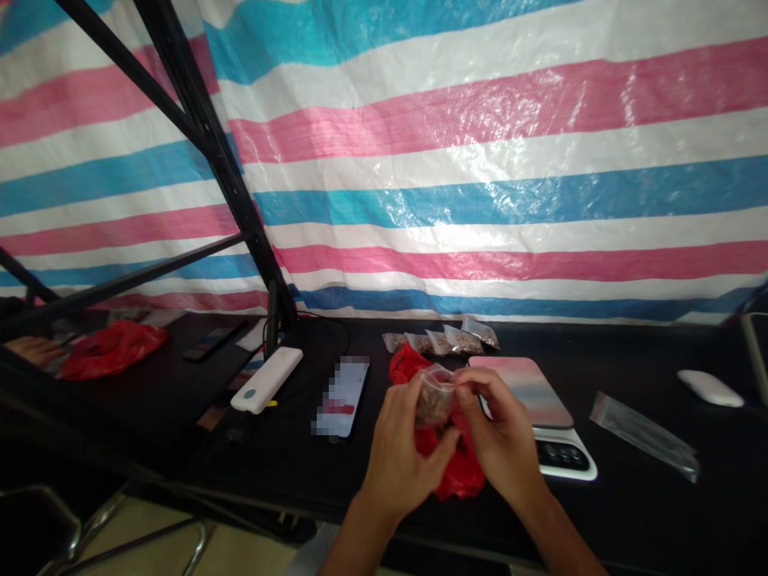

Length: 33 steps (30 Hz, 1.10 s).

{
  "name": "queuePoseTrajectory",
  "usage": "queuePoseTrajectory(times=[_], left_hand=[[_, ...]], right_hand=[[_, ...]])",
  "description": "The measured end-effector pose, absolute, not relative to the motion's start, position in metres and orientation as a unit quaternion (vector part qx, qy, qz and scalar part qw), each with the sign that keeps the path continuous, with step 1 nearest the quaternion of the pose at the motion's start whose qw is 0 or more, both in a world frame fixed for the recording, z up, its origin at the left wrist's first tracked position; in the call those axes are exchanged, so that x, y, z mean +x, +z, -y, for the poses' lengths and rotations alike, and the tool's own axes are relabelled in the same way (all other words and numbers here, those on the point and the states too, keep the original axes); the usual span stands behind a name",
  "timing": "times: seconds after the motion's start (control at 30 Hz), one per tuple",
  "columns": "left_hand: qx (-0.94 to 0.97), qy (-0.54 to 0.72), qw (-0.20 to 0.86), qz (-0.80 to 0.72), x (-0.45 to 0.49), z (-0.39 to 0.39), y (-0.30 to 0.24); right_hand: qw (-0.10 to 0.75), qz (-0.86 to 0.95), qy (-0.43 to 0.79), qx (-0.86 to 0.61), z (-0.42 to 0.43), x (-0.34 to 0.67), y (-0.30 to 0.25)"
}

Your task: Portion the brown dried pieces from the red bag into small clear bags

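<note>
Both my hands hold one small clear plastic pouch (435, 394) filled with brownish bits, above a red plastic bag (456, 472) on the black table (180, 416). My left hand (401, 448) grips the pouch from the left and below. My right hand (501, 436) pinches the pouch's top edge with fingers pressed together. Just right of my hands sits a small digital scale (528, 392) with a pink-toned platform. Behind the red bag lies a row of several filled pouches (444, 340).
A phone (342, 396) and a white power bank (268, 378) lie left of my hands. Empty clear bags (645, 434) and a white oval object (710, 387) lie at right. Another red bag (111, 348) sits far left. Black metal struts (210, 144) rise before a striped tarp.
</note>
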<state>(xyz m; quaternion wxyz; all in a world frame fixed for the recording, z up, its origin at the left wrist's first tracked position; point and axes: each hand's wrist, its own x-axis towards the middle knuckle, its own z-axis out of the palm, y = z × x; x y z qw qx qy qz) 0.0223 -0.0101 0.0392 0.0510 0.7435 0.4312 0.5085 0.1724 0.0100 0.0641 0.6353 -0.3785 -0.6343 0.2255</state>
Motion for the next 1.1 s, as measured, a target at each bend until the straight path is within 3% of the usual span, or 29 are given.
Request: queuePoseTrajectory(times=[0.2,0.37,0.53,0.7,0.9,1.1], left_hand=[[0.848,0.371,0.141,-0.352,0.02,0.031,0.06],[0.865,0.249,0.183,-0.394,0.021,0.036,0.052],[0.856,0.234,0.161,-0.432,0.027,0.034,0.036],[0.823,0.269,0.173,-0.47,0.037,0.022,0.036],[0.791,0.32,0.211,-0.476,0.052,0.013,0.036],[0.783,0.362,0.162,-0.48,0.062,0.017,0.041]], right_hand=[[0.667,0.528,0.193,-0.49,-0.034,0.226,0.057],[0.523,0.558,0.134,-0.63,-0.044,0.271,0.049],[0.432,0.62,-0.019,-0.654,-0.047,0.283,0.04],[0.462,0.601,-0.064,-0.649,-0.046,0.285,0.041],[0.545,0.542,-0.002,-0.639,-0.043,0.283,0.049],[0.56,0.516,0.005,-0.648,-0.039,0.286,0.052]])
